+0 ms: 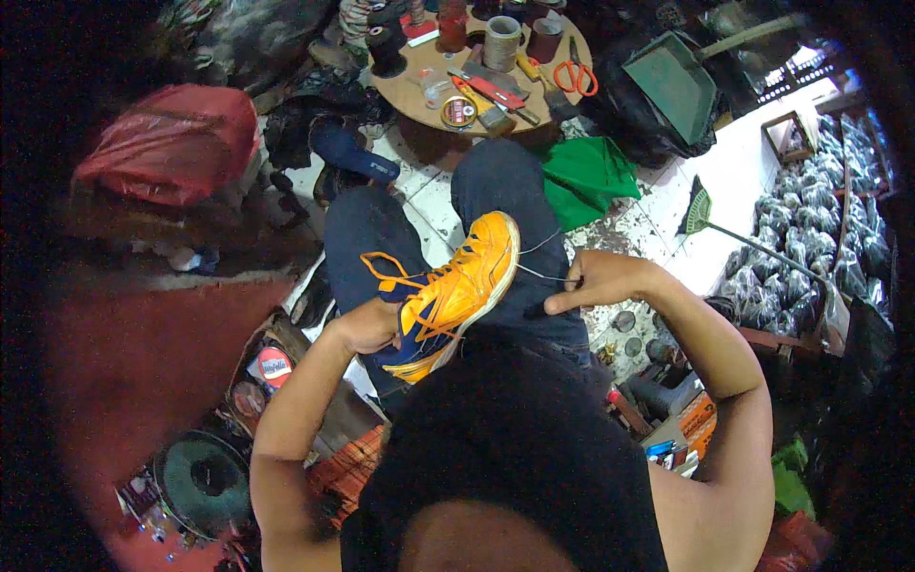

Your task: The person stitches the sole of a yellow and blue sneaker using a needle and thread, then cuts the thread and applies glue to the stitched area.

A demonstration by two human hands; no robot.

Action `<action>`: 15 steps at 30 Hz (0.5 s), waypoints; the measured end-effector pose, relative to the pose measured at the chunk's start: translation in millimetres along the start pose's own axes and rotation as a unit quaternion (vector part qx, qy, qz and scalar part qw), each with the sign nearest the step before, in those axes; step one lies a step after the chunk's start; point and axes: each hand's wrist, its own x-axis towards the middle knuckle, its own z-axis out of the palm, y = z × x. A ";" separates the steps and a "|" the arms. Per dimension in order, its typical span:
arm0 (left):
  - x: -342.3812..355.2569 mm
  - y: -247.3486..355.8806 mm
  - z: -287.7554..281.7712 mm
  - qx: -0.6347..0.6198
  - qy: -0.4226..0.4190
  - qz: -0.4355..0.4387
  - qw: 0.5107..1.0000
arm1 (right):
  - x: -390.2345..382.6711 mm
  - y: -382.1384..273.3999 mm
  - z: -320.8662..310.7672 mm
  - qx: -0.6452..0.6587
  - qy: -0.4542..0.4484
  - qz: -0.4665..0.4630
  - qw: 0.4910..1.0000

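Observation:
An orange sneaker (467,276) with a white sole and dark blue lining lies tilted over my lap, toe pointing away. My left hand (370,326) holds it at the collar, its fingers hidden inside the shoe opening. Orange laces (386,272) hang loose beside the tongue. From the sole's edge near the toe, a thin pale thread (541,275) runs to the right. My right hand (610,280) is closed on that thread, apart from the shoe, with the thumb extended. Dark trousers (491,176) cover my knees beneath the shoe.
Ahead stands a round wooden table (410,93) with thread spools, red-handled scissors (576,78), knives and a brush. A green cloth (591,181) lies right of my knee, a blue insole (353,153) to the left. Dark plastic-wrapped bundles (786,238) fill the far right.

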 end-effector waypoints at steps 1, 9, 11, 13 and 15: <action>-4.8 5.0 -1.5 -0.034 0.003 -0.037 0.999 | 2.7 6.2 6.4 0.108 -0.038 0.029 0.993; -30.0 -3.6 51.5 0.036 0.446 0.123 0.886 | -10.2 -11.0 1.1 -0.170 0.289 -0.065 0.940; -25.8 -10.1 61.9 0.044 0.511 0.134 0.848 | -5.3 -21.3 0.4 -0.272 0.393 -0.128 0.869; -22.5 -13.6 68.1 -0.017 0.520 0.116 0.846 | -0.9 -24.2 -0.4 -0.314 0.347 -0.093 0.879; -20.3 -14.4 70.9 0.013 0.525 0.118 0.843 | 1.8 -23.7 -0.3 -0.330 0.294 -0.082 0.893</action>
